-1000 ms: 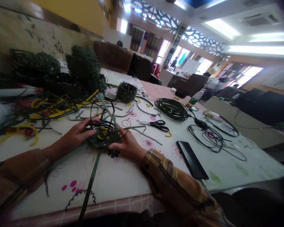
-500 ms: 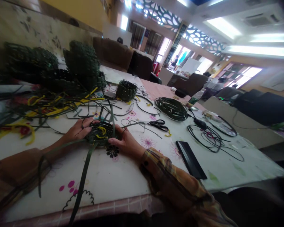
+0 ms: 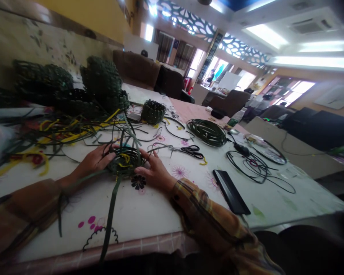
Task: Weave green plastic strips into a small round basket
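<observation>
Half-woven basket (image 3: 125,160) of dark green strips with a few yellow ones, lying flat on the white flowered counter (image 3: 149,217), not far from the front edge. Left hand (image 3: 96,160) at the basket's left rim, fingers (image 3: 110,156) curled round that rim with the thumb on top, grasping it. Right hand (image 3: 156,172) at the basket's right rim, fingers (image 3: 146,157) spread and laid against the weave, released rather than clenched. Loose green strips sticking up and outward from the basket. One long green strip (image 3: 110,217) trailing from the basket's near side over the counter's front edge.

Right of the basket, black-handled scissors (image 3: 192,151) lying flat. Further right and nearer the front edge, a black phone (image 3: 231,191), also flat. Behind and to the right of the basket, a coil of green strips (image 3: 208,131). Further right again, looped black cable (image 3: 255,166). Straight behind the basket, a small finished basket (image 3: 153,111) standing upright. Behind and to the left of the basket, a heap of dark woven baskets (image 3: 103,82). Between that heap and the basket, tangled yellow strips (image 3: 74,133). Plaid sleeves on both forearms, either side of the basket.
</observation>
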`<state>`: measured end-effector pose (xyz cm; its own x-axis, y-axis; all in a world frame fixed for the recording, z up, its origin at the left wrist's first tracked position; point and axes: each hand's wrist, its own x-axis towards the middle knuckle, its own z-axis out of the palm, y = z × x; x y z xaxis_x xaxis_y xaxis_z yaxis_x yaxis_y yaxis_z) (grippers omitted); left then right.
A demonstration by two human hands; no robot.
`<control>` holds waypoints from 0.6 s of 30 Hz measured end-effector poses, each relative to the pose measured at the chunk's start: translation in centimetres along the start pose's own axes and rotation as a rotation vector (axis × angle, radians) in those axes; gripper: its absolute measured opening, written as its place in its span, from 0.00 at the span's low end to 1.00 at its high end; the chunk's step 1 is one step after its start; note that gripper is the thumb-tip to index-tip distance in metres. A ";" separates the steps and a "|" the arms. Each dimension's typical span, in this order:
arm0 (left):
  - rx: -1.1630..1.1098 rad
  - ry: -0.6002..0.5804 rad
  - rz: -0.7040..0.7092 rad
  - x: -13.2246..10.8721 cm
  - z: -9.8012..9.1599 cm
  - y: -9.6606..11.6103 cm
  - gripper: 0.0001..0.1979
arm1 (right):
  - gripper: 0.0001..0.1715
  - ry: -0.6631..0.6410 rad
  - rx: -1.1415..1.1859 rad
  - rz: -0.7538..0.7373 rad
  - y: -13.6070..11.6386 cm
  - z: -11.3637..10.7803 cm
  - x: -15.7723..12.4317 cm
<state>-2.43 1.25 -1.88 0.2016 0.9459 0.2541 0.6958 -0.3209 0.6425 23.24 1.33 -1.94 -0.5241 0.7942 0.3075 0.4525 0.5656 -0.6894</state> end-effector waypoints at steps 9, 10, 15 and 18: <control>-0.193 -0.045 0.041 1.3 0.0 0.0 0.43 | 0.29 0.328 0.018 0.017 3.0 -0.7 1.0; -0.199 -0.054 0.057 1.3 0.0 -0.3 0.42 | 0.32 0.289 0.076 0.046 3.3 -0.8 0.9; -0.242 -0.021 0.104 0.5 -1.0 -0.8 0.35 | 0.32 0.310 0.195 0.172 3.3 -1.8 0.2; -0.212 0.057 0.135 -0.2 -2.0 -0.7 0.27 | 0.22 0.460 0.115 0.306 2.5 -3.0 -0.7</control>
<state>-4.38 1.19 -0.92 0.2390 0.8917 0.3844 0.5038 -0.4523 0.7359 26.91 2.89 -1.92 -0.0014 0.9478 0.3189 0.4393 0.2870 -0.8512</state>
